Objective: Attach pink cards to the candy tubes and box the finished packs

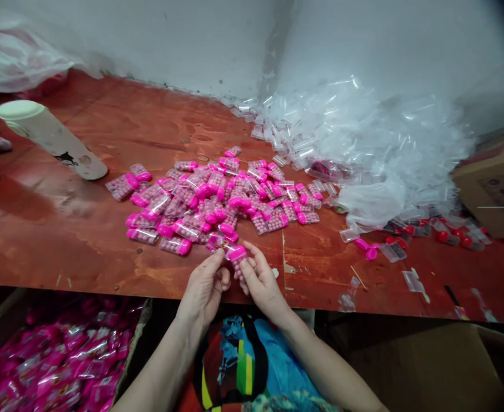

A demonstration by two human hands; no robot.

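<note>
My right hand [261,281] holds a small clear candy box [237,255] with a bright pink cap, filled with pink round candies. Its thumb and fingers are closed around the box, cap end up. Close beside it, my left hand [205,285] is pinched, thumb against forefinger. A small shiny printed piece [216,244], perhaps a label, shows at its fingertips, too small to name surely. Just beyond both hands spreads a heap of similar pink-capped candy boxes [209,197] on the reddish wooden table [118,257].
A big pile of clear empty boxes [341,126] stands at the back right, with red-capped boxes [457,234] and a cardboard carton [492,189] nearby. A pale tumbler [63,140] stands at left. Below the table edge, a carton holds pink packets [63,360].
</note>
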